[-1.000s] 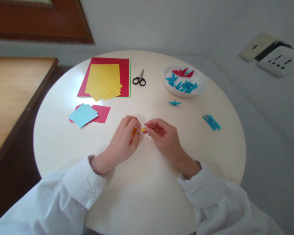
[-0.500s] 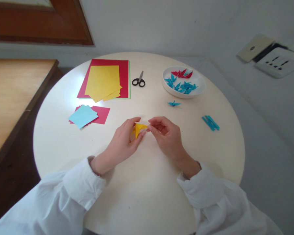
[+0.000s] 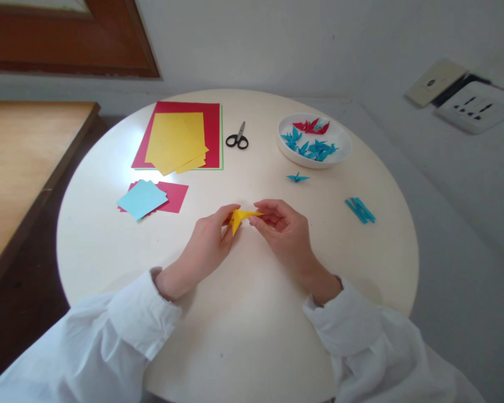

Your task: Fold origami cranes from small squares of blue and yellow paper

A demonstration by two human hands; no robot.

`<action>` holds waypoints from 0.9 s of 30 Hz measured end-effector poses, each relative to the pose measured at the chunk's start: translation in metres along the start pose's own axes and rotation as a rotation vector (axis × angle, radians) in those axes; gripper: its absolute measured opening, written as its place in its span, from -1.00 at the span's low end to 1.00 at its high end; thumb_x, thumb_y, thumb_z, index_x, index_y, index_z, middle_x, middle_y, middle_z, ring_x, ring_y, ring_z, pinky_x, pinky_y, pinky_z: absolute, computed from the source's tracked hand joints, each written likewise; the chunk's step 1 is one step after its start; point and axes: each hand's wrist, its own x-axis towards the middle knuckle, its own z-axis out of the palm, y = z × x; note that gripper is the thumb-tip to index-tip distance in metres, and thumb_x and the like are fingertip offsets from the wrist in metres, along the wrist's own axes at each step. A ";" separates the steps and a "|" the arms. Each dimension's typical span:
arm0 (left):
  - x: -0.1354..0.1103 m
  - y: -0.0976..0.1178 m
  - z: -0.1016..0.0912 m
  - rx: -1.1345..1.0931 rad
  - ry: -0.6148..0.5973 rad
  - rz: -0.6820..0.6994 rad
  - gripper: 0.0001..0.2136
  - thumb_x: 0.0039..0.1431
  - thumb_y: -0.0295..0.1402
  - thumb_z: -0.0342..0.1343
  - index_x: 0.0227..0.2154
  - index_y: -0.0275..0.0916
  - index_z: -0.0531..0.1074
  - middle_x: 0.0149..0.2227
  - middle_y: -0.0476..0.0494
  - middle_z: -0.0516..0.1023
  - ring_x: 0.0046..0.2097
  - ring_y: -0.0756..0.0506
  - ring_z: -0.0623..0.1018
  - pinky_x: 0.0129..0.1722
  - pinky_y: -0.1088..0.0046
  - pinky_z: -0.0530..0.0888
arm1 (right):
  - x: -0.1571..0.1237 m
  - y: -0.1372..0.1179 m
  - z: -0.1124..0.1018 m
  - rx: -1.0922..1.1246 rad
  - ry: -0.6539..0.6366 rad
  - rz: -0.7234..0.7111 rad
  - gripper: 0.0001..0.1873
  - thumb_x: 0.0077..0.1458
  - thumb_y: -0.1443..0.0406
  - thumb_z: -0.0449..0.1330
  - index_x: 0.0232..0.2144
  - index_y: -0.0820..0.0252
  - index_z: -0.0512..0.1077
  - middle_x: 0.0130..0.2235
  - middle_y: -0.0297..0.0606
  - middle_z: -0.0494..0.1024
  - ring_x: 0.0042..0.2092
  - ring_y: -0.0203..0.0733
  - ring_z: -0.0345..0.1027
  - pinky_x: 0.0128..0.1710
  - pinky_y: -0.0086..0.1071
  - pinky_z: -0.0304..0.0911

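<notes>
A small yellow paper crane (image 3: 237, 218) is between my hands above the near middle of the table. My left hand (image 3: 208, 238) grips its left part between thumb and fingers, which hide some of the folds. One long point of it reaches right, between the thumb and fingers of my right hand (image 3: 288, 229), with its tip showing in front of the curled fingers. My right thumb lies by the lower edge of that point. Beyond my hands, a blue paper crane (image 3: 297, 178) rests on the table.
On the round white table (image 3: 243, 336), a white dish (image 3: 315, 163) holds red and blue paper cranes. Black-handled scissors (image 3: 237, 139) lie beside yellow sheets (image 3: 174, 140) on red sheets (image 3: 213, 134). Light blue squares (image 3: 143, 198) overlap pink ones (image 3: 176, 197). Blue strips (image 3: 360, 210) lie at right.
My right thumb and fingertips have loosened from the crane's long point, so its tip now shows. My left thumb has drawn back to the left; the crane stays about where it was.
</notes>
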 end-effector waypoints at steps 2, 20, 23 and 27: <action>0.000 0.000 0.001 0.011 -0.005 0.002 -0.72 0.08 -0.45 0.03 -0.10 -0.26 0.35 -0.25 -0.15 0.59 -0.27 -0.09 0.59 -0.32 0.46 0.47 | -0.001 0.000 0.001 -0.011 -0.014 0.007 -0.74 -0.11 0.28 0.29 -0.28 0.16 0.42 -0.34 -0.31 0.52 -0.31 -0.29 0.43 -0.30 -0.39 0.41; -0.002 -0.001 0.003 0.036 0.007 0.066 -0.72 0.10 -0.48 0.00 -0.09 -0.27 0.33 -0.26 -0.16 0.60 -0.31 -0.10 0.59 -0.37 0.45 0.46 | -0.002 -0.002 0.003 0.001 -0.054 0.030 -0.72 -0.11 0.32 0.25 -0.25 0.16 0.40 -0.33 -0.31 0.53 -0.30 -0.27 0.45 -0.29 -0.36 0.40; -0.002 0.000 0.003 0.028 0.001 0.069 -0.71 0.10 -0.50 -0.02 -0.09 -0.28 0.34 -0.27 -0.16 0.60 -0.30 -0.11 0.60 -0.37 0.45 0.46 | -0.002 -0.003 0.003 0.002 -0.056 0.041 -0.74 -0.12 0.34 0.24 -0.27 0.17 0.40 -0.36 -0.31 0.53 -0.31 -0.27 0.45 -0.30 -0.37 0.39; -0.002 0.001 0.004 0.047 0.014 0.063 -0.71 0.10 -0.49 -0.01 -0.08 -0.29 0.34 -0.31 -0.15 0.60 -0.34 -0.10 0.59 -0.39 0.46 0.45 | -0.003 -0.003 0.004 0.004 -0.048 0.056 -0.70 -0.13 0.34 0.25 -0.25 0.16 0.39 -0.37 -0.33 0.52 -0.30 -0.27 0.45 -0.31 -0.39 0.38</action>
